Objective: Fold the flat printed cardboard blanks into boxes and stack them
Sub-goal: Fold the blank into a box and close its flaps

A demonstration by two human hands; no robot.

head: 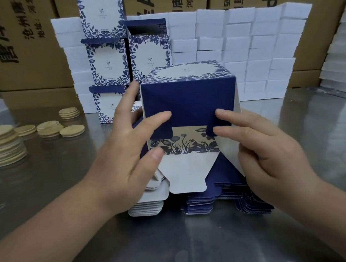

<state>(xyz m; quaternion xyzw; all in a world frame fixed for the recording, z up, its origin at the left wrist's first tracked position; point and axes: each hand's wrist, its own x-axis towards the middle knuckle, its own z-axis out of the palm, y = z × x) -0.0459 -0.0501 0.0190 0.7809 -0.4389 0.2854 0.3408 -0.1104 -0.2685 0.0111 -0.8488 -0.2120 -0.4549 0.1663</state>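
Navy box (186, 74), floral-edged, has its bottom flaps (187, 111) half tucked; left hand (126, 156) and right hand (272, 156) press them with straight fingers, apart. Steel table (176, 243); blanks (213, 197) beneath, cartons (25, 49) behind.

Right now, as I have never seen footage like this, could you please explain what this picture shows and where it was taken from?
There is no machine here: a person wears a camera on the head, so the one picture looks down at their own two hands. The left hand and right hand press straight fingers on the navy flaps of a half-folded box over a pile of flat blanks on a metal table. Finished boxes stand stacked behind on the left, before a wall of white blocks. Piles of wooden discs lie at the left.
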